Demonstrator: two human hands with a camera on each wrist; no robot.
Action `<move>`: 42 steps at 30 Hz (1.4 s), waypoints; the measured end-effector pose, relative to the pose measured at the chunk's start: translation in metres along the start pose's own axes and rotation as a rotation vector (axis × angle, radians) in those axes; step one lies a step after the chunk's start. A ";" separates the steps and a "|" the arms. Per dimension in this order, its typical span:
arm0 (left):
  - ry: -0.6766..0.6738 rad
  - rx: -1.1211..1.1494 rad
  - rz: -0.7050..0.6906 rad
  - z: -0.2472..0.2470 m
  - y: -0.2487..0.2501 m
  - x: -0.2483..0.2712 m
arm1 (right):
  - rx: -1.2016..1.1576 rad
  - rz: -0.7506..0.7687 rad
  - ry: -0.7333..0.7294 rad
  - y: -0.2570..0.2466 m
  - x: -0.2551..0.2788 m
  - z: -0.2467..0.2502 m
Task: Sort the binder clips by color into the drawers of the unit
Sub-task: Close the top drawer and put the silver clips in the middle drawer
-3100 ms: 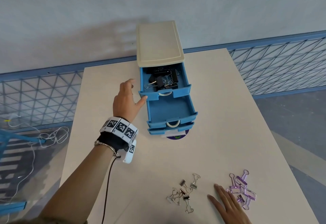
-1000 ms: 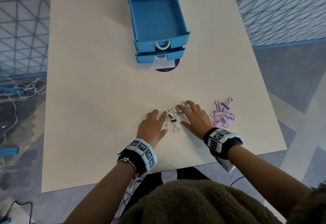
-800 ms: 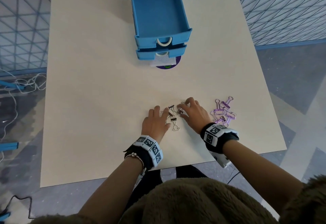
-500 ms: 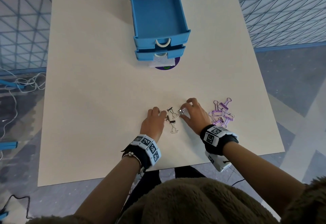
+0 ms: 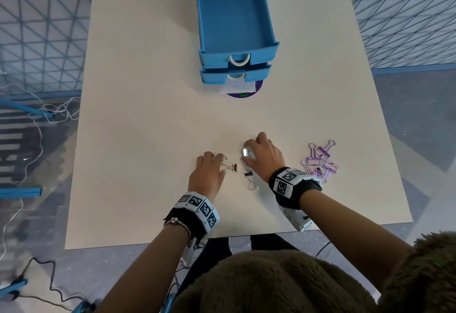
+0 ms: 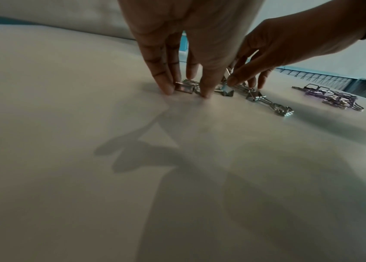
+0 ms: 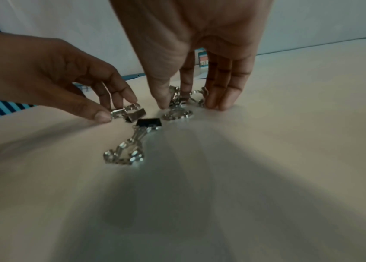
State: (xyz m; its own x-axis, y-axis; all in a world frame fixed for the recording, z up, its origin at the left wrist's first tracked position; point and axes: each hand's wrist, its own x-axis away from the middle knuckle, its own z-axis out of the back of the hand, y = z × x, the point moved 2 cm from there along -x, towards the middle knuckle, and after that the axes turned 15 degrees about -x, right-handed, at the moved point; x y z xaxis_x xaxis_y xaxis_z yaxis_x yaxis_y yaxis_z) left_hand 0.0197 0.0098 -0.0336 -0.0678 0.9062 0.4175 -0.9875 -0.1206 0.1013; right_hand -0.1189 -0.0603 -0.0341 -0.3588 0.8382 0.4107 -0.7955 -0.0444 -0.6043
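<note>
Two hands (image 5: 207, 173) on silver clips (image 5: 250, 179), apparently pinching, purple clips (image 5: 320, 162) rightward

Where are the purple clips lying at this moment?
In the head view, the purple clips lie in a small heap on the table, at its near right, just right of the right hand.

Left hand (image 5: 207, 173) pinches a silver clip (image 5: 230, 166); right hand (image 5: 262, 156) grips another (image 5: 245, 152). A third clip (image 5: 250, 179) lies between the wrists. Purple clips (image 5: 320, 162) right of them; open blue drawer (image 5: 235, 16) beyond.
</note>
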 end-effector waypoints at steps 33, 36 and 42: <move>0.691 0.387 -0.080 0.209 0.013 -0.106 | -0.507 0.227 0.391 -0.116 -0.096 0.188; 0.719 0.401 -0.192 0.177 0.004 -0.085 | -0.610 0.350 0.454 -0.097 -0.077 0.167; 0.387 0.221 -0.312 0.075 -0.009 -0.038 | -0.376 0.409 0.306 -0.029 -0.017 0.094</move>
State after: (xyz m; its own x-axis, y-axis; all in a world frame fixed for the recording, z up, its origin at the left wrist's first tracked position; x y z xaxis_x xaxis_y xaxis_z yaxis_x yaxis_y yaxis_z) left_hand 0.0419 -0.0542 0.0170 0.1349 0.9906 -0.0217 -0.9187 0.1333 0.3717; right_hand -0.1354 -0.1245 0.0406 -0.3973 0.9138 -0.0848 -0.3773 -0.2469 -0.8926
